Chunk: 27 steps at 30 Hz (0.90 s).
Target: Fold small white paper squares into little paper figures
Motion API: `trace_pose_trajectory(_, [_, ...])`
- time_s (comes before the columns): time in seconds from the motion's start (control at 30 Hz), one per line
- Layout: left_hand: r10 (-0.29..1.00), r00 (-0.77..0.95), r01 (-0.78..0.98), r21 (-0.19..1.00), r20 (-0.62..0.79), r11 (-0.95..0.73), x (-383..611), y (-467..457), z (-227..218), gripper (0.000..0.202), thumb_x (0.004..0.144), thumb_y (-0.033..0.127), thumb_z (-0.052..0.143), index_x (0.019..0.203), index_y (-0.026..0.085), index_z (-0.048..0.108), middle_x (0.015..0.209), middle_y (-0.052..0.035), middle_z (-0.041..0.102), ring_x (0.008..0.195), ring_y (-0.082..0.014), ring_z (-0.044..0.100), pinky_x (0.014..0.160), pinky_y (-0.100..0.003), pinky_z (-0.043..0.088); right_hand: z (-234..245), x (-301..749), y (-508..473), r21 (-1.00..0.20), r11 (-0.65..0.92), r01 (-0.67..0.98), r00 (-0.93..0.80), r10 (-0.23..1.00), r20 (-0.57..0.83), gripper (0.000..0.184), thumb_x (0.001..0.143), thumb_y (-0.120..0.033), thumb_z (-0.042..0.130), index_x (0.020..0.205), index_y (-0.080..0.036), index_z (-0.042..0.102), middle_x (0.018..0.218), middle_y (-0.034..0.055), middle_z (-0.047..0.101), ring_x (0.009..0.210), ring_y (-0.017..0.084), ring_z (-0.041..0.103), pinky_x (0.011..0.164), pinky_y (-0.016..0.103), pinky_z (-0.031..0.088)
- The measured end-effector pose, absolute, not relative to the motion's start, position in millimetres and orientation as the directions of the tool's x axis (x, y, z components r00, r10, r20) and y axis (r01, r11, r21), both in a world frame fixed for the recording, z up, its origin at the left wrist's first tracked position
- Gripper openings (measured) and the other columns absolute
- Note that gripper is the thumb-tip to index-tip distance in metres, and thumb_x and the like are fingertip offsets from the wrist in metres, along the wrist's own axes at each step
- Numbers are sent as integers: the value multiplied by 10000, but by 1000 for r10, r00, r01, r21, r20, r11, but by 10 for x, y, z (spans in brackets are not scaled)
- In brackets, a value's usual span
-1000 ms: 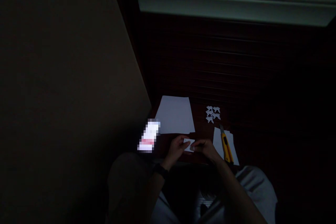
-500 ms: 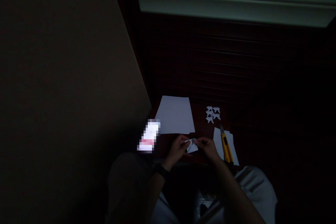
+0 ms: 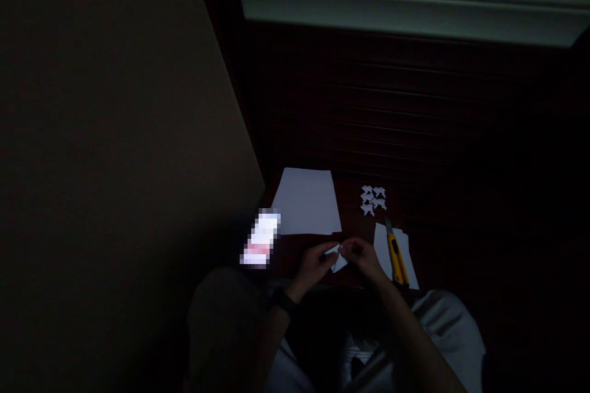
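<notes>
A small folded piece of white paper is between my two hands, above the near edge of the dark table. My left hand, with a dark band at its wrist, grips the paper's left side, thumb on top. At its upper right edge, the fingers of my right hand are pinched together on the paper. Fingers cover part of the folds. Beyond my right hand lie several small folded white paper figures in a cluster.
A large white sheet stack lies at the back left, beside a lit, pixelated phone-like screen. On the right, a yellow box cutter, blade showing, rests on smaller white sheets. A wall closes off the left.
My left thumb has moved right across the folded paper, and my right fingers have shifted at its upper edge. More of the paper is covered now. Other things stay put.
</notes>
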<state>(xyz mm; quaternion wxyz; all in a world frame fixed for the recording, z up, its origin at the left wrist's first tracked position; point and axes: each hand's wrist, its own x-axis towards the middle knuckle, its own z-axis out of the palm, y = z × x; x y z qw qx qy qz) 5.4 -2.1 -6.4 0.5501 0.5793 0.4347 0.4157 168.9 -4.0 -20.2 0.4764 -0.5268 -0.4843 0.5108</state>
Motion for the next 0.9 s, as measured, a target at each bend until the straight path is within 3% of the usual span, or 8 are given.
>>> trace_pose_trajectory(0.27, [942,330,55,995,66,-89,31,-3,-93,308,752,295,560,1039,202,621,1059,-62,626,967,-209,566,857,-316,425,-169,1724,-41,-998,-55,6,-84,995,-56,309,632,-346,697,856,-189,554,728,5,597,664,145,547,619,258,428])
trace_pose_trajectory(0.53, [957,282,144,983,70,-115,51,31,-167,189,756,305,534,799,162,651,784,-43,656,737,-168,591,678,-254,450,-189,1729,-44,-996,-29,82,-161,986,-42,247,649,-348,683,782,-179,560,710,1,590,644,133,530,602,251,420])
trace_pose_trajectory(0.7, [961,275,196,976,42,-99,39,34,-172,230,764,349,518,762,153,639,718,-37,642,684,-157,579,612,-230,437,-248,1732,-34,-993,7,118,-147,989,-11,205,685,-336,642,777,-169,566,690,0,579,623,125,518,588,241,413])
trace_pose_trajectory(0.9, [945,322,180,975,64,-127,35,9,-197,201,759,326,537,796,144,617,763,-40,641,704,-142,587,643,-227,443,-322,1705,-32,-986,29,165,-79,997,16,126,698,-255,608,782,-170,569,682,-7,567,620,121,514,565,220,401])
